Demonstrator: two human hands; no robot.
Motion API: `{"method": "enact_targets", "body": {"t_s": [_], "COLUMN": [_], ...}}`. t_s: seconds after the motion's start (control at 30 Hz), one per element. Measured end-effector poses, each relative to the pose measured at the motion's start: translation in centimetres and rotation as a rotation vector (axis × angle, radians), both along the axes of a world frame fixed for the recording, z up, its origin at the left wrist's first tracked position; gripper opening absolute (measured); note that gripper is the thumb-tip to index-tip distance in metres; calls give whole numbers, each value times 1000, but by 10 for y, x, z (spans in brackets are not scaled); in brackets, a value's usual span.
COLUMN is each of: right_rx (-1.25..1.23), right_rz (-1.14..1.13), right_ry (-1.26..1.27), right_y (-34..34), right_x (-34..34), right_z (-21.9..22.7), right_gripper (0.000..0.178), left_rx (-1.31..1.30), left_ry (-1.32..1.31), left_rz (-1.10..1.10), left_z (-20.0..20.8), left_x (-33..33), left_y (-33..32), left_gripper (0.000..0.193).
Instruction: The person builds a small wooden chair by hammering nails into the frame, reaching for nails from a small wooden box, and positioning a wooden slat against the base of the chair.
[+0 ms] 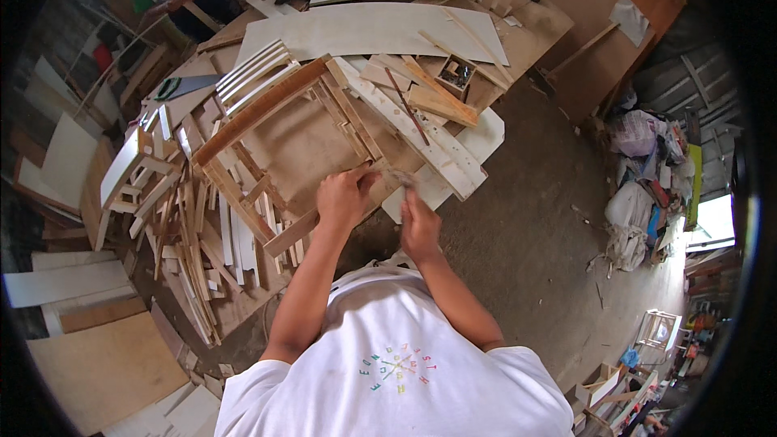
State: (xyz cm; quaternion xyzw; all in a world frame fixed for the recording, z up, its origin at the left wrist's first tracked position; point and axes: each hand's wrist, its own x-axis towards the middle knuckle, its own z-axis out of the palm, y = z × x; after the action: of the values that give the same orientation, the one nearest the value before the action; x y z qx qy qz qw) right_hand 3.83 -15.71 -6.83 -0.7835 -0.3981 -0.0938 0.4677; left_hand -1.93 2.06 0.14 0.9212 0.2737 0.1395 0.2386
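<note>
Seeing wooden frame on tabletop, near side; we judge left hand, curled on its near right rail, steadies it while right hand grips blurred tool.

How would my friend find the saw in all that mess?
Start at the big cluttered worktable. Beyond the wooden frame, toward the far left, lies the saw. Its green handle sets it apart from the white slats beside it.

Green-handled handsaw at left, plastic bags heaped right
</note>
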Motion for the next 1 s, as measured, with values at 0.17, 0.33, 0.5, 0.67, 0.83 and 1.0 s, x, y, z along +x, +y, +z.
{"method": "enact_targets", "body": {"t_s": [0.17,0.33,0.5,0.67,0.83,1.0], "right_rx": [309,189,34,-1,15,21], "right_rz": [-74,94,181,156,179,150], "right_ry": [234,128,135,38,42,30], "right_y": [-11,-9,-8,5,2,3], "right_x": [-14,-5,-5,-3,1,5], "right_z": [-6,8,22,23,21,16], "right_gripper": [49,47,49,49,46,47], "left_rx": [-13,-107,66,22,-20,-16], "left_ry": [11,-91,147,87,80,36], "left_rz": [-14,-110,-74,-48,-46,-60], "left_z": [-1,-5,22,11,9,7], "left_x": [0,-7,-19,-22,-23,-22], "left_y": [3,16,14,14,15,16], "left_gripper": [30,27,30,39,39,38]}}
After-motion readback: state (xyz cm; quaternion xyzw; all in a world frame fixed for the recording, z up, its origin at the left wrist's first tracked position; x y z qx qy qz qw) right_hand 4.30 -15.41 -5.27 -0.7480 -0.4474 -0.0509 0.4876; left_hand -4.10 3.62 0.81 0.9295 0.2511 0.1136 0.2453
